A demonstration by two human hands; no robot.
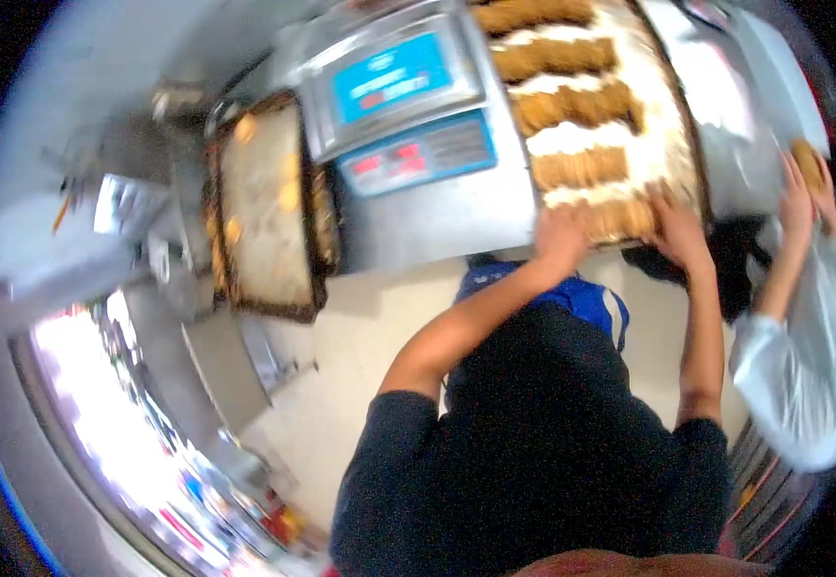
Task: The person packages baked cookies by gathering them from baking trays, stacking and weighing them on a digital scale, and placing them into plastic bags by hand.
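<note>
Rows of golden-brown baked pieces [580,168] stand on edge across a pale-lined tray [663,106]. At the nearest row [622,220], my left hand [563,238] is at the left end and my right hand [678,231] at the right end, with the row between them. Both sets of fingers are bent round the ends of that row, though the image is blurred. Left of the tray is a digital scale [418,154] with a blue front, red digits and a metal platform.
A dark-edged tray [266,207] with a few yellowish pieces lies left of the scale. At the far right, a co-worker's hands [803,197] hold a brown item [808,163]; a pale plastic sleeve [793,385] covers part of the arm. Blue fabric [586,306] is below the table edge.
</note>
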